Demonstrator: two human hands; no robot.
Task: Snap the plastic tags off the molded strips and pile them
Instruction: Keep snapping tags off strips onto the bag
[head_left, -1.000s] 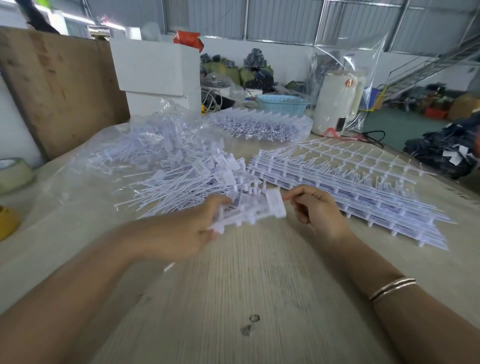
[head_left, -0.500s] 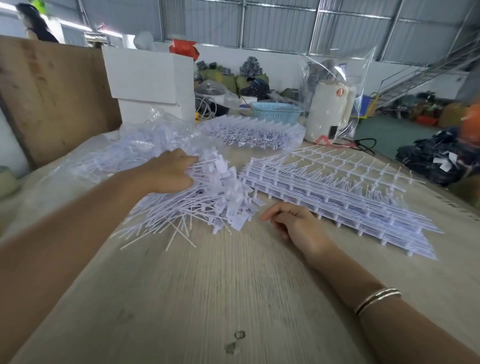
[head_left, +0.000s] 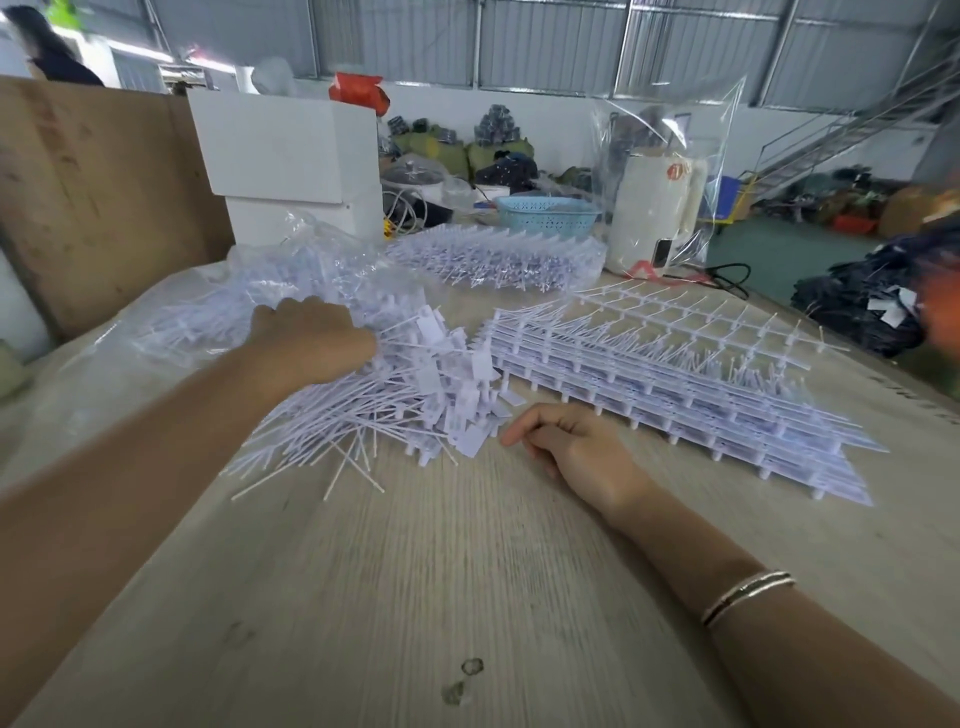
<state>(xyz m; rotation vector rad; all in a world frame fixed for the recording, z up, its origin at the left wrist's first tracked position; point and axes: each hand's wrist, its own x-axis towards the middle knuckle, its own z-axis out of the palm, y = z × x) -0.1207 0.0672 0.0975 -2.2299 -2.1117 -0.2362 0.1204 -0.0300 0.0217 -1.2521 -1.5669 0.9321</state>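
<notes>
1. At the far left a brown wooden board stands upright at the edge of the tabletop, and a clear plastic sheet lies in front of it.
2. The left hand reaches forward over the pile of loose tags. It lies knuckles up on top of the pile, with the fingers bent down into the white tags; the fingertips are hidden, so I cannot tell if this grip really pinches some tags or only presses on them.
3. The pile of loose tags lies in the middle of the tabletop, partly on the plastic sheet. The thin tails fan out to the left and toward the camera, and the flat heads gather at the right side.
4. Behind the pile stand white boxes, and near them a second heap of strips and a blue basket.
5. The right hand rests on the tabletop just beside the right edge of the pile. Its fingers are loosely curled and its grip holds nothing. Thin bangles sit on the right forearm.
6. To the right of this hand lies the stack of molded strips, flat on the tabletop, with the tags attached in rows.
7. Behind the stack stands a white appliance inside a clear bag.
</notes>
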